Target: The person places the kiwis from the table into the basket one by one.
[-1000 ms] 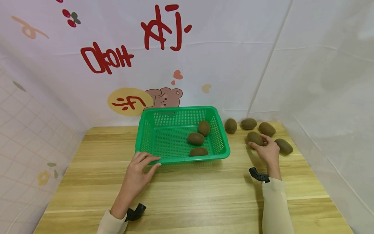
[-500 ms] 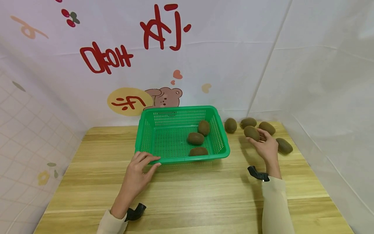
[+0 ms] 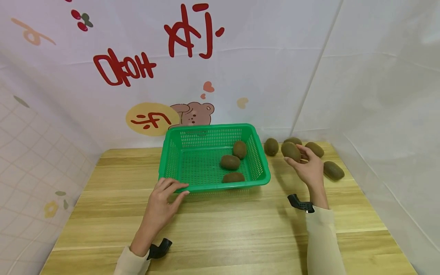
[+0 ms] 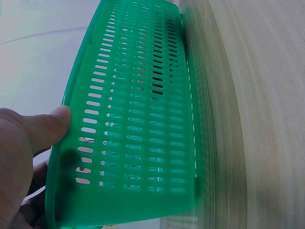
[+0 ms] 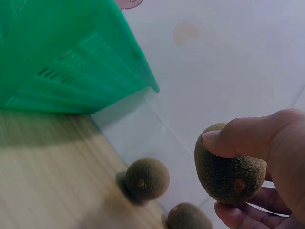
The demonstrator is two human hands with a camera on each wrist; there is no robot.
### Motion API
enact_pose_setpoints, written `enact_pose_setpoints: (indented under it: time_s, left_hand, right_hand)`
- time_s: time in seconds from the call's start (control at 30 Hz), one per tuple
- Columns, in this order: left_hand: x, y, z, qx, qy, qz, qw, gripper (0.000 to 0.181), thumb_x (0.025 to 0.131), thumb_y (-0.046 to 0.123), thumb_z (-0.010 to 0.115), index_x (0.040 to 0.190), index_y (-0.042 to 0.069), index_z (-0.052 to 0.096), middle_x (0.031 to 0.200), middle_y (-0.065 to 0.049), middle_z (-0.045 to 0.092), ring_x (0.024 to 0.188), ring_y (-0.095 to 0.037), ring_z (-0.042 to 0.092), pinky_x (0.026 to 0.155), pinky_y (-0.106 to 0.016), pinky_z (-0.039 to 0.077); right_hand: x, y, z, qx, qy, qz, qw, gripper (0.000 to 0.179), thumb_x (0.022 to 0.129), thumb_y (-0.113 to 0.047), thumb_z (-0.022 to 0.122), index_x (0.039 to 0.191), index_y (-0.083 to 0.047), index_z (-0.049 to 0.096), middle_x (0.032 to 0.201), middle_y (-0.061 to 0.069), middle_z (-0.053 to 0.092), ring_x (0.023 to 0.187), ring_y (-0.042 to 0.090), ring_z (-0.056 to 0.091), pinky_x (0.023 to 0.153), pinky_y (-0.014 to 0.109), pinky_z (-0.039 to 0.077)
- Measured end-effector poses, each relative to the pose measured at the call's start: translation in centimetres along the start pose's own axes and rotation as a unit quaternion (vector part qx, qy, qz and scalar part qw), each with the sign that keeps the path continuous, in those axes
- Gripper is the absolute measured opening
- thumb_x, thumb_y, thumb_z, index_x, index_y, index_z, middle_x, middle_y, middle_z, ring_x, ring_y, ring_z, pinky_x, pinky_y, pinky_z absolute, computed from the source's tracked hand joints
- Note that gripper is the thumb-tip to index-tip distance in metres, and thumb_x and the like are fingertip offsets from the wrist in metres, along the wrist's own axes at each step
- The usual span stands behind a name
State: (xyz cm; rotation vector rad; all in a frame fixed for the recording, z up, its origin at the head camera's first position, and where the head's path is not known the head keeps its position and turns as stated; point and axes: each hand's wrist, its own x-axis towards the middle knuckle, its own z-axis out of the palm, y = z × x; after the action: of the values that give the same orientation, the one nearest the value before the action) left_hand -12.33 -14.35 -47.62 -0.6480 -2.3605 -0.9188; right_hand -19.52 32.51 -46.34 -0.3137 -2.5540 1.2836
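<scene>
In the head view, my right hand [image 3: 311, 169] grips a brown, fuzzy kiwi [image 3: 290, 152] between thumb and fingers, raised above the table right of the green plastic basket [image 3: 220, 186]. The right wrist view shows the thumb across the near side of this kiwi [image 5: 221, 167], other fingers beneath it. My left hand [image 3: 163, 202] holds the basket's front left corner; in the left wrist view its thumb presses the outer side of the rim [image 4: 64, 119] while the fingers go behind it. Inside the basket, toward its right, lie three kiwis, one being this middle kiwi [image 3: 230, 162].
Several loose kiwis lie on the wooden table [image 3: 220, 236] right of the basket: one kiwi [image 3: 271, 147] beside its right wall, others farther right, including a kiwi [image 3: 333, 170] near the right edge. A white printed cloth [image 3: 275, 68] hangs close behind the table.
My right hand has lifted the kiwi off the table and carried it up and slightly left, so it now overlaps a kiwi at the back. The left hand and basket have stayed put.
</scene>
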Motion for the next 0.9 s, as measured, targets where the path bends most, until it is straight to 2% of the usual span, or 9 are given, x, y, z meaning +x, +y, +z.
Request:
enact_pose_setpoints:
  time_s: [0.1,0.33,0.63,0.9]
  left_hand:
    - [0.0,0.0,0.0,-0.001,-0.001,-0.001,1.0000,0.024,0.083,0.010,0.086,0.105,0.013,0.080,0.097,0.001,0.071,0.093,-0.016,0.056,0.081,-0.027,0.048]
    - [0.0,0.1,0.0,0.001,-0.008,-0.008,0.9999,0.023,0.083,0.012,0.086,0.105,0.013,0.080,0.098,0.001,0.071,0.093,-0.015,0.056,0.081,-0.027,0.048]
    - [0.0,0.2,-0.1,0.000,-0.013,-0.012,0.9998,0.023,0.084,0.014,0.085,0.106,0.013,0.080,0.098,0.001,0.071,0.095,-0.015,0.056,0.081,-0.028,0.048]
    - [0.1,0.1,0.0,-0.001,-0.006,-0.001,1.0000,0.024,0.082,0.010,0.086,0.105,0.012,0.080,0.096,0.000,0.071,0.093,-0.017,0.057,0.080,-0.029,0.049]
  right_hand:
    - [-0.1,-0.6,0.0,0.005,0.001,-0.010,0.9999,0.071,0.087,-0.044,0.082,0.148,-0.018,0.056,0.141,0.014,0.061,0.120,0.032,0.065,0.081,0.008,0.048]
    - [-0.5,-1.7,0.3,0.015,-0.006,-0.015,0.9997,0.073,0.086,-0.047,0.082,0.148,-0.021,0.056,0.141,0.010,0.060,0.122,0.030,0.064,0.092,0.020,0.054]
    - [-1.0,-3.1,0.9,0.037,-0.006,-0.057,0.9977,0.066,0.088,-0.040,0.082,0.145,-0.018,0.059,0.136,0.009,0.063,0.122,0.025,0.061,0.089,0.012,0.052]
    - [-1.4,-4.4,1.5,0.065,-0.010,-0.079,0.9947,0.064,0.086,-0.033,0.085,0.143,-0.017,0.061,0.135,0.010,0.065,0.121,0.026,0.061,0.090,0.014,0.053]
